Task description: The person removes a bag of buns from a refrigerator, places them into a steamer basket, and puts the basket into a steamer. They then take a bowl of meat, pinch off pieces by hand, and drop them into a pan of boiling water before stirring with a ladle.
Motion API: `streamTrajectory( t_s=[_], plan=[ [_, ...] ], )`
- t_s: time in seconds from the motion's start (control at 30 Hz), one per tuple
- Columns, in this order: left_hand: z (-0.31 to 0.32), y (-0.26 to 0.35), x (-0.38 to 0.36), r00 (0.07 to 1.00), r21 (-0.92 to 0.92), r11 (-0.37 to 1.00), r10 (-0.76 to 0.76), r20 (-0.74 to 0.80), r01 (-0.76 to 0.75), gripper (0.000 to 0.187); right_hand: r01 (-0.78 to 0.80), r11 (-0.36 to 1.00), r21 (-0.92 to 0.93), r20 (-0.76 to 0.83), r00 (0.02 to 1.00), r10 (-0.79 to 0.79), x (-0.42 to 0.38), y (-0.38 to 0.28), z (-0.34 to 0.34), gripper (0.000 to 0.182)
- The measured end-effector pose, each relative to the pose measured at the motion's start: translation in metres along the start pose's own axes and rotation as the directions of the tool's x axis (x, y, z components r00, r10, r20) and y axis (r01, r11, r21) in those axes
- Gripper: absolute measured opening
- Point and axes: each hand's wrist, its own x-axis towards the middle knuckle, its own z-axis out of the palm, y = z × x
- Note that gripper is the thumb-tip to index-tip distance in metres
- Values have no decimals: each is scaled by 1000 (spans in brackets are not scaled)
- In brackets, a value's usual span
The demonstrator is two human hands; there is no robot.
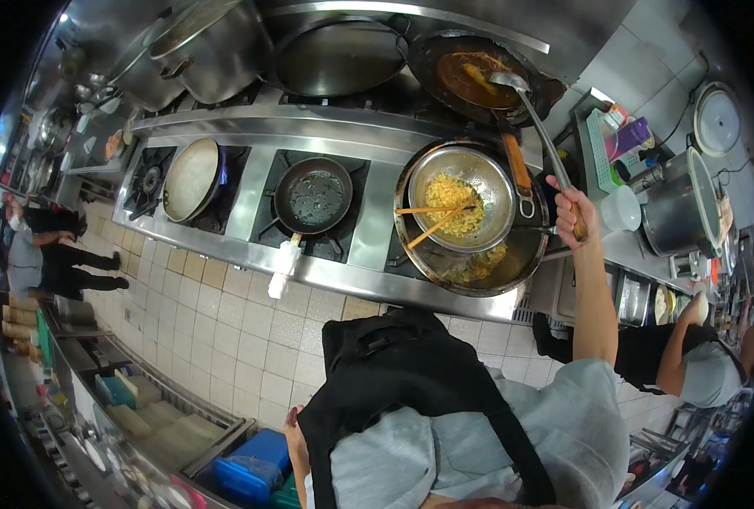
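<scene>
My right hand [576,216] is closed around the wooden end of a long-handled metal ladle [541,125]. The ladle's head dips into brown sauce [464,81] in a dark wok [425,53] on the back burner. Below my hand, a steel bowl [502,174] rests inside a larger wok [525,276]. Small yellow food pieces [452,191] fill the bowl's bottom, and wooden chopsticks [428,209] lean in it. Some yellow food also lies in the wok beneath. My left hand [294,431] hangs low beside my apron; most of its fingers are hidden.
A frying pan [313,195] with a cloth-wrapped handle [284,270] and a pale pan [192,180] sit on front burners. Behind stand a wide pan [339,59] and a large pot [212,55]. Co-workers [708,369] [33,259] stand at both sides. A steel pot [678,204] is right.
</scene>
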Motion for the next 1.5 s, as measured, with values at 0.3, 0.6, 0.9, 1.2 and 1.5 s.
streamTrajectory(
  t_s=[0.3, 0.6, 0.9, 1.2, 1.5],
  plan=[
    [35, 109, -41, 992, 204, 974, -84, -92, 101, 84, -63, 995, -72, -53, 997, 59, 7, 8, 12, 40],
    [15, 96, -20, 995, 176, 980, -92, -38, 97, 82, -75, 662, -745, -189, 977, -102, 12, -2, 24, 53],
    [-16, 94, 15, 993, 630, 772, 12, 114, -82, 81, 120, 721, -683, -157, 939, -305, -13, 17, 48, 60],
    [-12, 97, 0, 990, 556, 822, 56, 132, -121, 81, 119, 683, -721, -111, 953, -282, -11, 24, 46, 57],
    [-24, 61, -3, 997, 484, 875, -14, 81, -27, 80, -5, 740, -673, -221, 956, -195, -3, 9, 26, 58]
  ],
)
